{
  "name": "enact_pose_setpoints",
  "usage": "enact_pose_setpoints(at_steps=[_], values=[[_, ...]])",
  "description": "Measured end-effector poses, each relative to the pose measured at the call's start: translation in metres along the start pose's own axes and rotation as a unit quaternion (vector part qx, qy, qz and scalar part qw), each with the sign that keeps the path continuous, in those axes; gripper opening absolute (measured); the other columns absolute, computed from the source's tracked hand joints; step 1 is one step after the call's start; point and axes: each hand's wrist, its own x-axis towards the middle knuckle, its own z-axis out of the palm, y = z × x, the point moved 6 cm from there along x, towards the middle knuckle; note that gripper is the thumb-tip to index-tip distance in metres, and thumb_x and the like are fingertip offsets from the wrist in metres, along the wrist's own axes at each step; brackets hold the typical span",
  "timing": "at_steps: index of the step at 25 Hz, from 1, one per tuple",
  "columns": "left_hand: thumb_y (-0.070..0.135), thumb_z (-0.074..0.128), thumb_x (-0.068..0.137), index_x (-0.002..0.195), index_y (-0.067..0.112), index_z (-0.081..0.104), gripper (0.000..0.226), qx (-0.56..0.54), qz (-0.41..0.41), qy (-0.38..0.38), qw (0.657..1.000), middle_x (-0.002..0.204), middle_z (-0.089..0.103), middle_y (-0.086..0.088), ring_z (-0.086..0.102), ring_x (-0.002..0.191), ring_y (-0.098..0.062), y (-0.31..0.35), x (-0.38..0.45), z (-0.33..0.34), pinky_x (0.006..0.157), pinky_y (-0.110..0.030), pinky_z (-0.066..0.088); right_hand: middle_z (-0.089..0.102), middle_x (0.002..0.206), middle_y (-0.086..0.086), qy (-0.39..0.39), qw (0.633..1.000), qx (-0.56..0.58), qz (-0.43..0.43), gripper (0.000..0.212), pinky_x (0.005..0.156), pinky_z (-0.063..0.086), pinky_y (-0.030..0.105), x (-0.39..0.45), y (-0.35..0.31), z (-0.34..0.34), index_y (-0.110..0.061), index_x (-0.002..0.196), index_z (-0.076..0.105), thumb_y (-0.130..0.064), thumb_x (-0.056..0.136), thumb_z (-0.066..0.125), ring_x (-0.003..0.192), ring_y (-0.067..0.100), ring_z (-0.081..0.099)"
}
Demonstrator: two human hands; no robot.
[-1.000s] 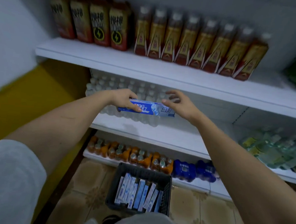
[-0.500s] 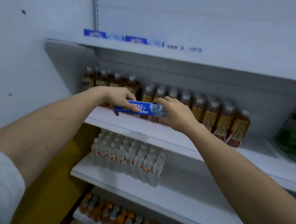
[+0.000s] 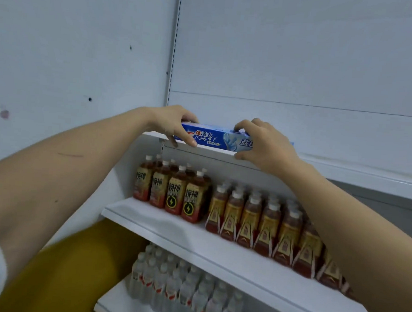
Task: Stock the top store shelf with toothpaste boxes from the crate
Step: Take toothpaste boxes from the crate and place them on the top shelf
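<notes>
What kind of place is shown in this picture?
Most likely a small shop. White shelves carry rows of bottled tea drinks and water bottles, and both hands hold a toothpaste box at the top shelf.

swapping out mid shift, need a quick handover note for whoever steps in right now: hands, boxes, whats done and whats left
Left hand: grips the left end of the long blue cardboard toothpaste box.
Right hand: grips its right end.
The box lies lengthwise at the front edge of the white top shelf, near its left end; whether it already rests there I cannot tell.
Done: box brought up to the shelf.
Left: set it down, let go, then fetch more. The crate is out of view.
</notes>
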Motion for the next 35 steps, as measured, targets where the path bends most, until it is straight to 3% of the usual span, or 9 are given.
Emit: enact_pose_setpoints(at_steps=[4,7,11,14,17,21,27,32,35], values=[[0.014,0.080,0.080,0.117,0.016,0.062,0.041,-0.033,0.016,0.084,0.996,0.108,0.065,-0.005,0.065,0.091,-0.018,-0.002,0.014,-0.016,0.077,-0.027,0.060,0.052,0.111,0.003,0.017,0.998,0.051,0.031,0.050,0.081,0.047,0.037,0.025,0.015,-0.001,-0.019,0.126,0.055,-0.029,0.081,0.076,0.099,0.021,0.050],[0.011,0.076,0.084,0.118,0.014,0.056,0.040,-0.086,0.028,0.156,0.983,0.108,0.060,-0.005,0.064,0.089,-0.018,-0.013,0.030,-0.030,0.073,-0.022,0.059,0.050,0.106,0.004,0.028,0.996,0.050,0.066,0.039,0.076,0.040,0.032,0.053,0.034,0.007,-0.012,0.122,0.060,-0.023,0.087,0.071,0.091,0.020,0.047],[0.014,0.073,0.087,0.118,0.015,0.054,0.037,-0.077,0.020,0.210,0.974,0.104,0.061,-0.002,0.061,0.084,-0.018,-0.047,0.067,-0.042,0.075,-0.034,0.058,0.051,0.102,0.005,0.040,0.994,0.016,0.102,0.031,0.072,0.038,0.033,0.090,0.042,0.025,-0.011,0.114,0.065,-0.028,0.089,0.067,0.103,0.028,0.048],[0.022,0.074,0.086,0.119,0.018,0.057,0.038,-0.027,0.014,0.199,0.979,0.112,0.064,-0.005,0.057,0.079,-0.014,-0.080,0.105,-0.047,0.064,-0.027,0.047,0.055,0.110,0.004,0.019,0.990,-0.083,0.115,0.033,0.074,0.041,0.036,0.114,0.045,0.051,-0.017,0.116,0.065,-0.038,0.090,0.064,0.114,0.027,0.041],[0.027,0.073,0.087,0.122,0.019,0.056,0.040,-0.005,0.008,0.168,0.986,0.115,0.063,-0.005,0.057,0.084,-0.016,-0.110,0.145,-0.053,0.061,-0.025,0.045,0.052,0.118,0.004,-0.022,0.981,-0.111,0.160,0.032,0.073,0.038,0.035,0.143,0.058,0.084,-0.021,0.119,0.062,-0.039,0.092,0.061,0.115,0.027,0.041],[0.029,0.073,0.087,0.121,0.019,0.056,0.039,0.020,-0.005,0.131,0.991,0.115,0.062,-0.009,0.055,0.075,-0.019,-0.136,0.192,-0.065,0.060,-0.028,0.052,0.055,0.118,0.006,-0.063,0.967,-0.088,0.229,0.027,0.068,0.039,0.034,0.174,0.072,0.121,-0.024,0.119,0.056,-0.035,0.094,0.056,0.095,0.027,0.052],[0.031,0.082,0.078,0.120,0.013,0.060,0.051,0.061,-0.018,0.094,0.994,0.104,0.063,-0.012,0.058,0.063,-0.021,-0.158,0.249,-0.063,0.058,-0.026,0.052,0.056,0.113,0.010,-0.091,0.949,-0.057,0.296,0.030,0.069,0.049,0.036,0.206,0.097,0.162,-0.015,0.119,0.057,-0.025,0.091,0.057,0.083,0.030,0.056],[0.025,0.081,0.080,0.125,0.009,0.057,0.054,0.044,-0.038,0.033,0.998,0.107,0.061,-0.011,0.066,0.062,-0.019,-0.164,0.284,-0.054,0.064,-0.025,0.055,0.055,0.101,0.010,-0.130,0.932,-0.077,0.328,0.032,0.079,0.054,0.038,0.226,0.115,0.177,-0.010,0.121,0.058,-0.018,0.090,0.055,0.081,0.031,0.057],[0.015,0.077,0.083,0.127,0.004,0.056,0.050,-0.001,-0.053,0.012,0.999,0.116,0.060,-0.014,0.068,0.076,-0.025,-0.172,0.296,-0.046,0.076,-0.033,0.060,0.056,0.096,0.011,-0.166,0.922,-0.057,0.344,0.037,0.084,0.058,0.044,0.229,0.127,0.188,-0.014,0.127,0.057,-0.009,0.091,0.052,0.076,0.033,0.062]])
